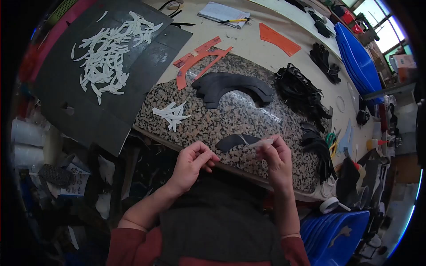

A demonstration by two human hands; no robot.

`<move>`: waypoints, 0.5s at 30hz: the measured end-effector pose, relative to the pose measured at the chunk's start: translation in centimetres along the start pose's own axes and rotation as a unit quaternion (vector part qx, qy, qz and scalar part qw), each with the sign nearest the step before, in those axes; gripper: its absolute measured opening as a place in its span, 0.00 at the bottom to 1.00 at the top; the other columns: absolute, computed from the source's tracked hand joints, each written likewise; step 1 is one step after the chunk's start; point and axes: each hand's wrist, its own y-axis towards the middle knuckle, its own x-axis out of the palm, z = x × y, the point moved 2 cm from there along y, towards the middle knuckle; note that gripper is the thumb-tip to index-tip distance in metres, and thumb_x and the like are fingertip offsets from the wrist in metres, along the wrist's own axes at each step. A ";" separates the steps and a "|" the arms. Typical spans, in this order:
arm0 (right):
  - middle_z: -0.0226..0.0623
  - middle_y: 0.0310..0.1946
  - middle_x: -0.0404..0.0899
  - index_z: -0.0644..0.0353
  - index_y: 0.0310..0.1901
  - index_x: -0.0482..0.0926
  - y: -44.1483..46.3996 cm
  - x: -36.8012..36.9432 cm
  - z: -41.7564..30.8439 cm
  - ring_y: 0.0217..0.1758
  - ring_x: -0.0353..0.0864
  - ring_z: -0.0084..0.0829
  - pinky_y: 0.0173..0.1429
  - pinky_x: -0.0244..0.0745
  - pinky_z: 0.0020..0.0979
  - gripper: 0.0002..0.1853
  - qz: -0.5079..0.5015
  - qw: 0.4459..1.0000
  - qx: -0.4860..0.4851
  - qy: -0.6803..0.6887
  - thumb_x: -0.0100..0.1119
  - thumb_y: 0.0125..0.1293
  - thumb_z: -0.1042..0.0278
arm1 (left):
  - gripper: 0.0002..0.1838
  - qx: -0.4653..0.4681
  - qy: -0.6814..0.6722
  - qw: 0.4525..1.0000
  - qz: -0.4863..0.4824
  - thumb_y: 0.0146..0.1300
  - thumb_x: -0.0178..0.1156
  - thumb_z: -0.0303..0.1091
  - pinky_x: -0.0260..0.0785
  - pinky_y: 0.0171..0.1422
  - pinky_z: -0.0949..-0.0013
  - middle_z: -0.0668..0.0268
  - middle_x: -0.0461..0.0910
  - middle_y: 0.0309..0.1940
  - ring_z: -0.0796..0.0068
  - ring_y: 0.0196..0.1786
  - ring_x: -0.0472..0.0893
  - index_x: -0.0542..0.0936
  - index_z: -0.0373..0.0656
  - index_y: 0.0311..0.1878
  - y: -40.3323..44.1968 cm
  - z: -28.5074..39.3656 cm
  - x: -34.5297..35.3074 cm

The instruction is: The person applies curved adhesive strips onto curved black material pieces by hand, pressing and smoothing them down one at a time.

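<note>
My right hand (276,156) pinches a thin white strip (261,142) between thumb and fingers, above the granite slab's front edge. The strip's left end reaches over a single curved black piece (235,142) lying on the slab. To the left of that piece is my left hand (195,163), fingers curled and thumb pressed against them; whatever it may hold is hidden. Behind lies a stack of black curved pieces (226,85) on the granite slab (177,133). A small pile of white strips (171,115) rests at the slab's left.
Many white strips (106,57) cover a dark board (53,88) at left. Orange templates (277,39) and a notebook (222,14) lie at the back. Black strip bundles (301,91), green-handled scissors (330,139) and a tape roll (329,205) are at right. Blue bins (337,235) stand below.
</note>
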 end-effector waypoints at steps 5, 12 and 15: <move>0.34 0.38 0.84 0.62 0.46 0.77 -0.6 2.6 0.6 0.38 0.83 0.21 0.43 0.78 0.25 0.08 -0.001 0.997 0.040 0.066 0.57 0.82 0.66 | 0.10 -0.026 0.051 0.998 -0.026 0.82 0.59 0.36 0.81 0.50 0.71 0.59 0.88 0.47 0.76 0.47 0.87 0.81 0.38 0.54 -0.9 1.3 1.6; 0.41 0.42 0.84 0.63 0.49 0.71 -1.2 4.2 0.9 0.40 0.86 0.28 0.48 0.83 0.30 0.06 0.086 0.992 0.003 0.094 0.50 0.84 0.69 | 0.07 -0.011 -0.064 0.997 0.042 0.75 0.67 0.29 0.81 0.42 0.76 0.62 0.89 0.36 0.79 0.35 0.87 0.82 0.37 0.49 -1.1 1.5 2.3; 0.43 0.44 0.83 0.61 0.48 0.68 -0.7 2.1 1.1 0.41 0.86 0.31 0.50 0.85 0.32 0.05 0.123 0.977 -0.099 0.141 0.48 0.84 0.69 | 0.05 0.062 -0.003 0.994 0.095 0.73 0.69 0.27 0.80 0.39 0.77 0.63 0.88 0.34 0.81 0.34 0.86 0.84 0.36 0.45 -1.6 1.6 2.7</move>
